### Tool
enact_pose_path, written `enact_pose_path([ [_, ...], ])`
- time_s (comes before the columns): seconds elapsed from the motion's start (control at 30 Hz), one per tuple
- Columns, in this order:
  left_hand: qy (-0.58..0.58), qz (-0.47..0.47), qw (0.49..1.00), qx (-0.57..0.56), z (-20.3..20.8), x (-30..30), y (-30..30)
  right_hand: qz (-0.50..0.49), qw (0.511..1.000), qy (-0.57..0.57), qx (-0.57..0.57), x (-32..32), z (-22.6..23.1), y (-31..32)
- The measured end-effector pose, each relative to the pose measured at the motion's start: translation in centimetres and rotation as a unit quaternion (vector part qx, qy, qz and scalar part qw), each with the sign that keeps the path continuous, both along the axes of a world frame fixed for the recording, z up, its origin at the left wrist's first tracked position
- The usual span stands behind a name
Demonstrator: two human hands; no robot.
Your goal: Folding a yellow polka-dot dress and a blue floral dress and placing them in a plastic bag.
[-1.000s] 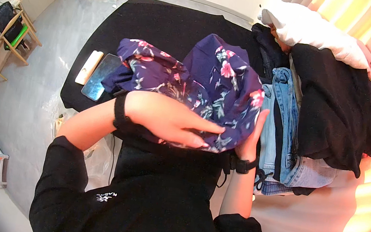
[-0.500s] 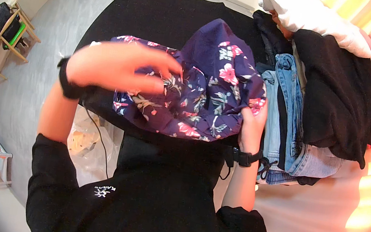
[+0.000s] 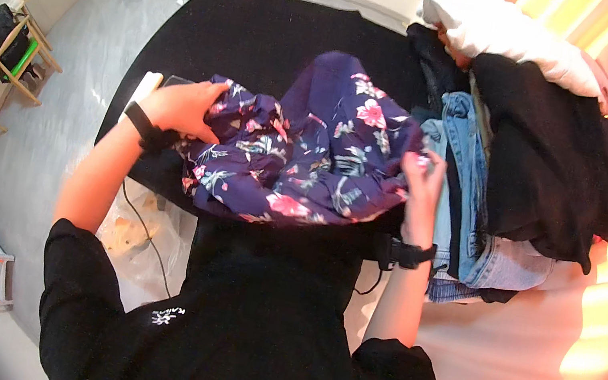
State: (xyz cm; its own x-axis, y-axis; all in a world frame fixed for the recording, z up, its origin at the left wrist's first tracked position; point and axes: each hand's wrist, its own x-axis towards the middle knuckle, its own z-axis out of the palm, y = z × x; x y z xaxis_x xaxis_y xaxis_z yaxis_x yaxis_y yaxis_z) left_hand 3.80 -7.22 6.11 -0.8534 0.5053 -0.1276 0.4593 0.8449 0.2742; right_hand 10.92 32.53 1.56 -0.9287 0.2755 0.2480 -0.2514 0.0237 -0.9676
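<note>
A crumpled navy garment of thin cloth [image 3: 302,153], printed with pink and white flowers, lies bunched on the black-covered table [image 3: 268,25] in front of me. At its left end my left hand [image 3: 184,110] has fingers and thumb closed around a fold. My right hand [image 3: 422,190] pinches the garment's right edge, thumb and fingertips at the cloth. Both wrists wear black bands. What kind of garment it is cannot be told from the folds. Just beyond my left wrist, a narrow white object [image 3: 144,89] and the corner of a dark flat item show.
Right of the garment are stacked blue jeans [image 3: 462,169], a black garment [image 3: 553,161] and a white bundle [image 3: 509,39]. A black cable [image 3: 151,224] hangs near a clear plastic bag [image 3: 130,229] at lower left. A wooden chair [image 3: 23,55] stands farther left.
My left hand, blurred over the garment before, has moved left and closed on its left end. My right hand stays at the right edge, with its grip slightly shifted. The cloth's raised peak has sunk.
</note>
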Motion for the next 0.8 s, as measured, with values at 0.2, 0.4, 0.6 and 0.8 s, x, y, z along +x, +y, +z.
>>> enact_pose_path([
  [0.2, 0.044, 0.012, 0.998, -0.048, 0.9, 1.1, 1.8, 0.167, 0.984, -0.068, 0.006, -2.8, -3.7, -3.5],
  [0.4, 0.052, 0.049, 0.995, 0.069, 7.7, 0.4, 0.6, 0.048, 0.996, 0.033, -0.062, -6.1, 2.3, -2.6],
  [0.6, 0.341, 0.186, 0.876, 0.285, 15.2, -3.7, -3.4, -0.030, 0.965, 0.239, -0.106, -8.8, 11.0, -3.0],
  [0.8, 0.476, 0.196, 0.800, 0.308, 11.9, -6.8, -7.7, 0.028, 0.973, 0.187, -0.132, -9.4, 10.3, -3.4],
])
